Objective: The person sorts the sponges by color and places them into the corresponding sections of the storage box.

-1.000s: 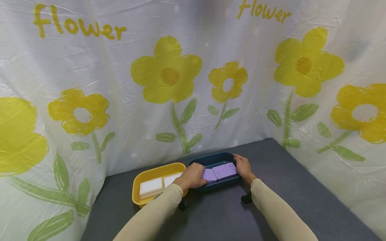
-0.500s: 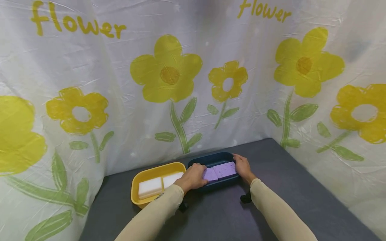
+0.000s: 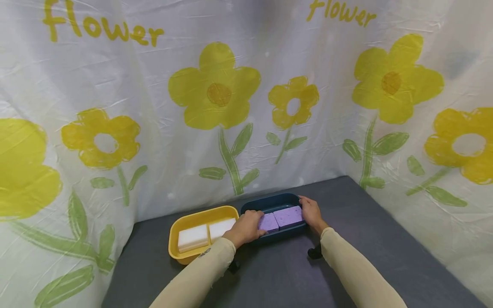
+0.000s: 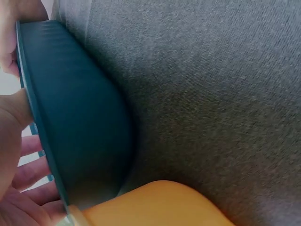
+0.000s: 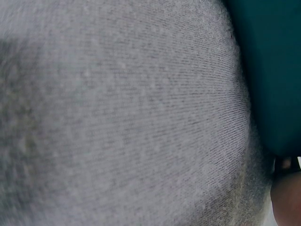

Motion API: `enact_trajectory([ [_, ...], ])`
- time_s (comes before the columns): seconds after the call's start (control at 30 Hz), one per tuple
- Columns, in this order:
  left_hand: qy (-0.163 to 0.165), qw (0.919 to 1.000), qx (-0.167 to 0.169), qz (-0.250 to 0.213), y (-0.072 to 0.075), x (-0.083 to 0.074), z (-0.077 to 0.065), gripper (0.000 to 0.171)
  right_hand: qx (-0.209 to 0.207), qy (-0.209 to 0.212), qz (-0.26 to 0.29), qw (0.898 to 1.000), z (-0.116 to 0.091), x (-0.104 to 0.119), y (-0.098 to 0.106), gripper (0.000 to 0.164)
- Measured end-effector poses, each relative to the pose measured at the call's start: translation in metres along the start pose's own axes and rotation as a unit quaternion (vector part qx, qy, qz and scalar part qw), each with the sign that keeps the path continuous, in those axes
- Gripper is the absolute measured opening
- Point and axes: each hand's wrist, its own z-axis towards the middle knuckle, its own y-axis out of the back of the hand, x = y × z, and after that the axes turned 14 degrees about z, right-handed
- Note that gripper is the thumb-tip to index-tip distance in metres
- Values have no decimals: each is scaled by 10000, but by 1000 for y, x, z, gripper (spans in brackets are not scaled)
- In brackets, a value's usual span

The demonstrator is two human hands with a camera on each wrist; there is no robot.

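Observation:
Two purple sponges lie end to end in a dark blue tray (image 3: 283, 234): a left sponge (image 3: 268, 222) and a right sponge (image 3: 289, 216). My left hand (image 3: 247, 226) reaches over the tray's left end and holds the left sponge, thumb on the near side and fingers on the far side. In the left wrist view its fingers (image 4: 32, 172) pass over the tray's rim; the sponge is hidden there. My right hand (image 3: 313, 215) grips the tray's right end beside the right sponge. Only a bit of that hand shows in the right wrist view.
A yellow tray (image 3: 174, 239) with a divider stands against the blue tray's left end. It holds a white sponge (image 3: 192, 238) in its left part and another white sponge (image 3: 222, 227) in its right. Behind the grey table (image 3: 277, 273) hangs a flower-print curtain (image 3: 154, 85).
The left hand and the two purple sponges have shifted very slightly to the right within the blue tray. Otherwise the hands and trays stay nearly the same.

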Motion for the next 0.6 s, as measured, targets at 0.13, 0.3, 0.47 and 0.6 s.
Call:
enact_trajectory([
  [0.13, -25, 9999, -146, 36, 1, 0, -4, 56, 52, -17, 8, 10000, 0, 1, 1, 55],
  [0.3, -11, 9991, -387, 159, 2, 4, -14, 57, 108, 2, 9, 9999, 0, 1, -1, 54],
  [0.47, 29, 9979, -629, 117, 2, 12, -22, 53, 144, 58, -115, 9998, 0, 2, 0, 55],
  [0.6, 111, 9966, -821, 23, 2, 18, -28, 48, 153, -22, -68, 9999, -2, 1, 2, 55],
])
